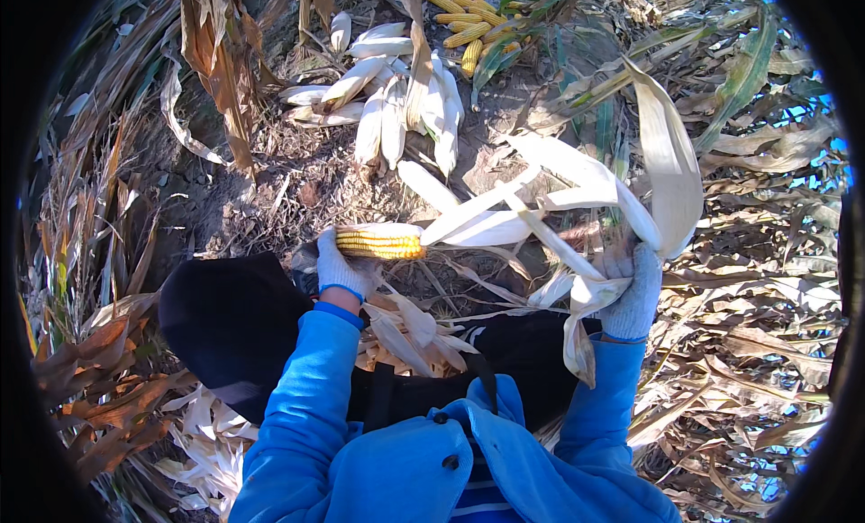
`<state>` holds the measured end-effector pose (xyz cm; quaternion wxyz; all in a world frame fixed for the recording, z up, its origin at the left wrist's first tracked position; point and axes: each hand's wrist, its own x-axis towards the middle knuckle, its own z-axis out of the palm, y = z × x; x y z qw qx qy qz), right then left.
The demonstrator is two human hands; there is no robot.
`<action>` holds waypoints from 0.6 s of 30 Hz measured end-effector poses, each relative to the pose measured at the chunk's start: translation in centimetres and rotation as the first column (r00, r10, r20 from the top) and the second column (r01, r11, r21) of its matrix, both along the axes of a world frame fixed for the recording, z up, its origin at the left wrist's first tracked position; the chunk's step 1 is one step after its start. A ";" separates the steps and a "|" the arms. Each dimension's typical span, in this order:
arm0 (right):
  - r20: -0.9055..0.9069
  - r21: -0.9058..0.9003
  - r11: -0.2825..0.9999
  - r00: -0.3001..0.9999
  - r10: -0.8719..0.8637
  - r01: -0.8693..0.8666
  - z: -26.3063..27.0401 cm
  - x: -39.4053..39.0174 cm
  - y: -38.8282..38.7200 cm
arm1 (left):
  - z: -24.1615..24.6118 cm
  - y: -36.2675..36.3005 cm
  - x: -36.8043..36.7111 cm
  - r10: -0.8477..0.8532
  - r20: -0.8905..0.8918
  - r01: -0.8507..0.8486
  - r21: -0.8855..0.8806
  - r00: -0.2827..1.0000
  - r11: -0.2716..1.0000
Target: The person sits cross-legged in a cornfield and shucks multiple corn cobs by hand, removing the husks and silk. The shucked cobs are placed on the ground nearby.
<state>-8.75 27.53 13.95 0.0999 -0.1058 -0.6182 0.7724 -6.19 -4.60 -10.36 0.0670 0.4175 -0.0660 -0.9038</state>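
My left hand (343,267), in a white knit glove with a blue cuff, is closed around one end of a yellow ear of corn (382,243). The ear lies level, its kernels bare on the side facing me. Pale husk leaves (483,227) stretch from its other end towards the right. My right hand (632,290), gloved alike, grips a bunch of long dry husks (665,165), some of which stand up above it and one of which hangs beside the wrist. The fingers of the right hand are partly hidden and blurred.
Unhusked ears (388,94) lie in a heap on the soil ahead. Beyond it is a pile of husked yellow ears (470,23). Dry stalks and leaves (750,253) cover the right side, and brown leaves (219,70) stand at the upper left. Loose husks (412,327) lie between my legs.
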 end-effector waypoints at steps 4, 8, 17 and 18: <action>-0.276 0.185 0.854 0.860 -0.430 0.486 4.3 -3.8 2.4 | -2.2 -0.6 -0.1 0.061 0.069 -0.056 -0.070 0.996 0.996; -0.405 0.348 0.719 0.789 -0.463 0.601 2.3 -5.5 3.8 | -3.2 -2.2 -0.1 0.193 0.104 -0.170 -0.193 0.976 0.966; 0.859 0.510 -0.139 0.491 0.148 -0.849 -22.0 0.4 -7.7 | 0.7 -1.7 -0.4 0.090 -0.146 -0.118 -0.193 0.985 0.974; 0.943 0.319 -0.424 0.239 0.233 -0.848 -23.1 2.4 -8.9 | 1.0 -1.5 -0.3 0.079 -0.082 -0.092 -0.170 0.994 0.981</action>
